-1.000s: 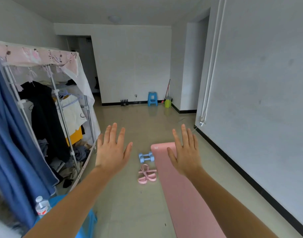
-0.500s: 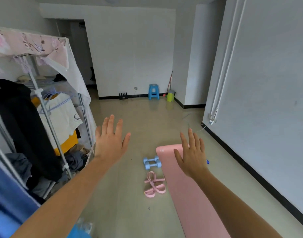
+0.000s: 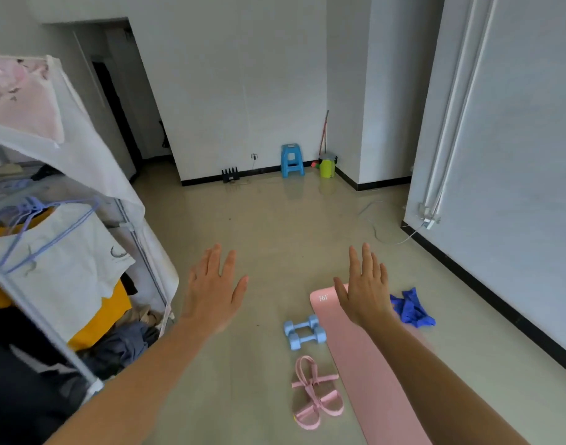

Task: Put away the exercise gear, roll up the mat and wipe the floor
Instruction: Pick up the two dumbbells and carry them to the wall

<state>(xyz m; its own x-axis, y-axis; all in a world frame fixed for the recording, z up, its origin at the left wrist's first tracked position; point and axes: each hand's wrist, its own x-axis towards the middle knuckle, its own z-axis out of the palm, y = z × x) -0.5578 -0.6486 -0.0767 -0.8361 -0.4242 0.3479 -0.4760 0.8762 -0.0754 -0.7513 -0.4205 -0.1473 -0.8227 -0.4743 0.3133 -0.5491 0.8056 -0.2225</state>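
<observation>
The left hand [image 3: 214, 290] and right hand [image 3: 365, 290] hover empty, fingers straight, while the blue dumbbells [image 3: 304, 332] lie lower centre beside the pink mat [image 3: 368, 374], likely dense and rigid, best gripped round their bars

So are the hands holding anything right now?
Nothing is held. The left hand and right hand are spread open in the air; the light blue dumbbells and long pink foam mat lie untouched.

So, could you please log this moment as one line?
left hand: open, empty; right hand: open, empty; mat: unrolled; dumbbells: on floor beside mat
</observation>
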